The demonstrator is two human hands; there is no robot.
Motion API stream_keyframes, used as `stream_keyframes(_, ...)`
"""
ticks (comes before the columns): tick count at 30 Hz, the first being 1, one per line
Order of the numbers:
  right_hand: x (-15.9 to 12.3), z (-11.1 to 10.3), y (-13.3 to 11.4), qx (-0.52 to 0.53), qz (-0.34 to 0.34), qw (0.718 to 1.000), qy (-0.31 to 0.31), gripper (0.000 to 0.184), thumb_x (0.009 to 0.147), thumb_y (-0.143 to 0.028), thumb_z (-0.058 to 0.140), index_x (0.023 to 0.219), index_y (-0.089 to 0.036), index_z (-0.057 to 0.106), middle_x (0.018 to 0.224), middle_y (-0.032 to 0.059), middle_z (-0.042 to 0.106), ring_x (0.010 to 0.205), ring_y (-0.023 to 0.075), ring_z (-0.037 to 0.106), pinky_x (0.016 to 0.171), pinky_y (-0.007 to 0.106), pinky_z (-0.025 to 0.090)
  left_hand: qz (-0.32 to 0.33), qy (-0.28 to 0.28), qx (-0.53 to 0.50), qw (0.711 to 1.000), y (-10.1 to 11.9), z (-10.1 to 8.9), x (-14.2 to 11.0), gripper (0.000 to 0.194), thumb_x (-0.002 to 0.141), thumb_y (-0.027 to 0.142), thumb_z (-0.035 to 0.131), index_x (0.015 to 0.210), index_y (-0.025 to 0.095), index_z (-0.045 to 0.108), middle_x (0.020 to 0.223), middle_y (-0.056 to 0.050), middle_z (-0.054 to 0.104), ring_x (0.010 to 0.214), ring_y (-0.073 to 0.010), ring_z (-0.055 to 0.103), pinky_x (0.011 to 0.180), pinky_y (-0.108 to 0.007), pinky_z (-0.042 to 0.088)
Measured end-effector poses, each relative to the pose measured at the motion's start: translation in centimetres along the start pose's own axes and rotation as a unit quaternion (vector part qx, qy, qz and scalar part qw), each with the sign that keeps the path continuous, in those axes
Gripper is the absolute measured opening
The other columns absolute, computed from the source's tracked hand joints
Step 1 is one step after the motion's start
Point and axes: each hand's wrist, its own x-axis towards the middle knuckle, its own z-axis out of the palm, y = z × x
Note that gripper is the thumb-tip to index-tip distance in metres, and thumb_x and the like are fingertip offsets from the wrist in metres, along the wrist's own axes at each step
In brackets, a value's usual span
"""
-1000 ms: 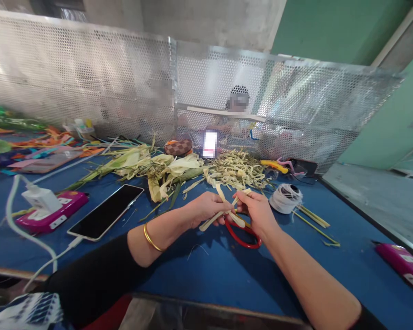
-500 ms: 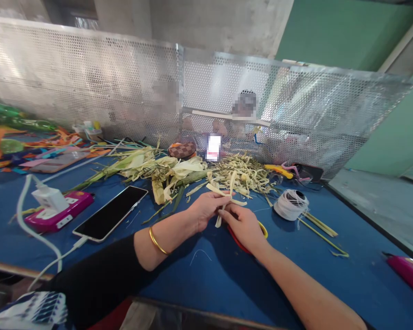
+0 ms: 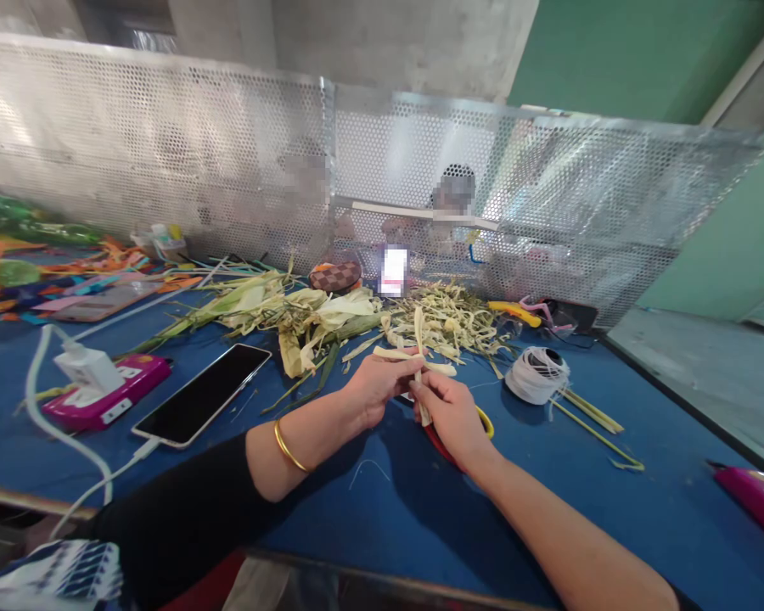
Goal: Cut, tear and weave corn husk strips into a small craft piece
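Observation:
Pale corn husk strips (image 3: 418, 329) form a cross above the middle of the blue table. My left hand (image 3: 380, 386) pinches them near the crossing, thumb on top. My right hand (image 3: 449, 416), fingers closed, grips the lower strip just below the crossing. Under my right hand lies a pair of scissors (image 3: 485, 422) with red and yellow handles, mostly hidden. Behind the hands spread a heap of shredded husk (image 3: 455, 318) and a pile of whole corn husks (image 3: 264, 310). To the right sits a spool of white thread (image 3: 535, 376).
A black phone (image 3: 204, 395) is plugged into a cable beside a magenta power strip (image 3: 111, 395) on the left. Thin stalks (image 3: 592, 412) lie right of the spool. A perforated metal screen (image 3: 165, 161) borders the table's back; blurred people sit behind it.
The husk cross has turned slightly, its upright arm now nearly vertical. My right fingers have shifted a little right and grip the lower strip.

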Motion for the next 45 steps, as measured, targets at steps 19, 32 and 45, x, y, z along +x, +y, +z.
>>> stream_keyframes(19,0.3,-3.1,-1.2,-0.350,-0.127,0.920,0.123,0.028,0.085,-0.046,0.049,0.086,-0.020,0.060,0.080,0.0070,0.064,0.066,0.0185,0.057,0.056,0.026,0.036,-0.023,-0.059,0.061,0.996,1.2,-0.7,0.1,0.019,0.078,0.027,0.064,0.089,0.013,0.069,0.080,-0.008,0.070,0.077,-0.0156,0.064,0.071,-0.026,0.047)
stream_keyframes(32,-0.1,-2.5,-1.3,-0.453,-0.208,0.865,0.048,0.030,0.088,-0.022,0.042,0.058,-0.021,0.045,0.053,-0.0010,0.051,0.053,0.0134,0.047,0.062,0.026,0.029,-0.018,-0.030,0.183,0.983,1.2,-0.4,-0.5,0.021,0.074,0.028,0.069,0.088,0.012,0.065,0.057,-0.001,0.064,0.049,-0.0122,0.059,0.054,-0.024,0.046)
stream_keyframes(45,1.9,-5.1,-0.9,-0.101,-0.100,0.988,0.052,0.024,0.078,-0.039,0.058,0.094,-0.022,0.065,0.097,0.0045,0.069,0.091,0.0214,0.060,0.078,0.032,0.044,-0.100,-0.144,-0.027,0.984,2.1,-0.8,-0.3,0.002,0.081,0.017,0.059,0.084,0.016,0.059,0.053,0.005,0.046,0.045,-0.0061,0.046,0.050,-0.018,0.043)
